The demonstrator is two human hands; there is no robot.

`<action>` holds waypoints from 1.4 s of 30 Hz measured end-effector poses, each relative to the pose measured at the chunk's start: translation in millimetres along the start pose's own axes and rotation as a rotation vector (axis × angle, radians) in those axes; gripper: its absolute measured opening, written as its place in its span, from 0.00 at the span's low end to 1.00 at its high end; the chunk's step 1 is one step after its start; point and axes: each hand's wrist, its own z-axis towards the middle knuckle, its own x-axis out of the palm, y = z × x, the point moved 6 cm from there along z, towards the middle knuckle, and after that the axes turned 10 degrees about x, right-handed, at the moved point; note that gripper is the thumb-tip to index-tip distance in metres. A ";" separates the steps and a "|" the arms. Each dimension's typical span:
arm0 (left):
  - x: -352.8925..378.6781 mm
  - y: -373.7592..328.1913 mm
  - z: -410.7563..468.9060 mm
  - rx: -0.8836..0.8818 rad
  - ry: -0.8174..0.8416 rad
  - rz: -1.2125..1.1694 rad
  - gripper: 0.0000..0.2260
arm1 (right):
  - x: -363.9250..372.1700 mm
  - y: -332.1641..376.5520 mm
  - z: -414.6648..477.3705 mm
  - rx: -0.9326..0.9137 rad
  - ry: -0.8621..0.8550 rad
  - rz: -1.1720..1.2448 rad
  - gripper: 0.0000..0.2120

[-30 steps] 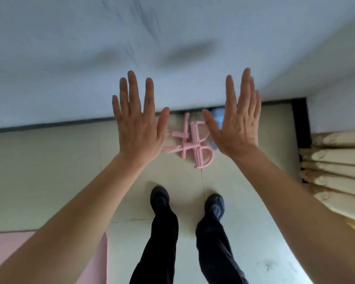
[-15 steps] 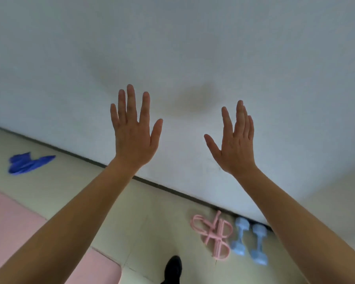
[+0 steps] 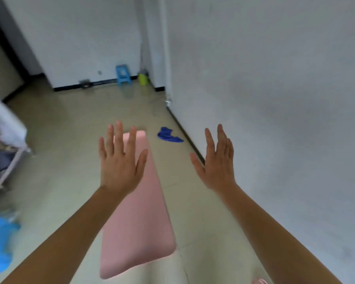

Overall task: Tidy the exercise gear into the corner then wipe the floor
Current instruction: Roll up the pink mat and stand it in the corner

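Swinging away from the dumbbells, the view is now taking in the pink mat (image 3: 139, 218) and blue cloth (image 3: 168, 135). Both the left hand (image 3: 119, 160) and right hand (image 3: 218, 160) are hovering spread, holding nothing.

Setting: a plain room in a home, probably a spare or utility room. Indicators: beige tiled floor (image 3: 55, 160) with black skirting; bare white walls (image 3: 275, 99). A pink exercise mat (image 3: 139, 218) lies flat on the floor, with a blue cloth (image 3: 168, 135) just beyond its far end near the right wall. A small blue plastic stool (image 3: 122, 75) stands against the far wall. At left, a rack (image 3: 6, 162) holds what appears to be folded clothing; that area is blurred.
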 end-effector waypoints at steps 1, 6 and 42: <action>-13.5 32.9 -13.6 -0.050 -0.001 0.023 0.29 | 14.4 35.3 1.8 -0.041 0.019 0.019 0.36; -65.4 189.5 -107.9 -0.221 0.013 0.132 0.28 | 96.8 210.6 -9.7 -0.193 0.096 0.080 0.36; 113.2 1000.1 24.6 -0.232 -0.008 0.246 0.29 | 698.5 789.3 255.3 -0.285 0.277 0.107 0.35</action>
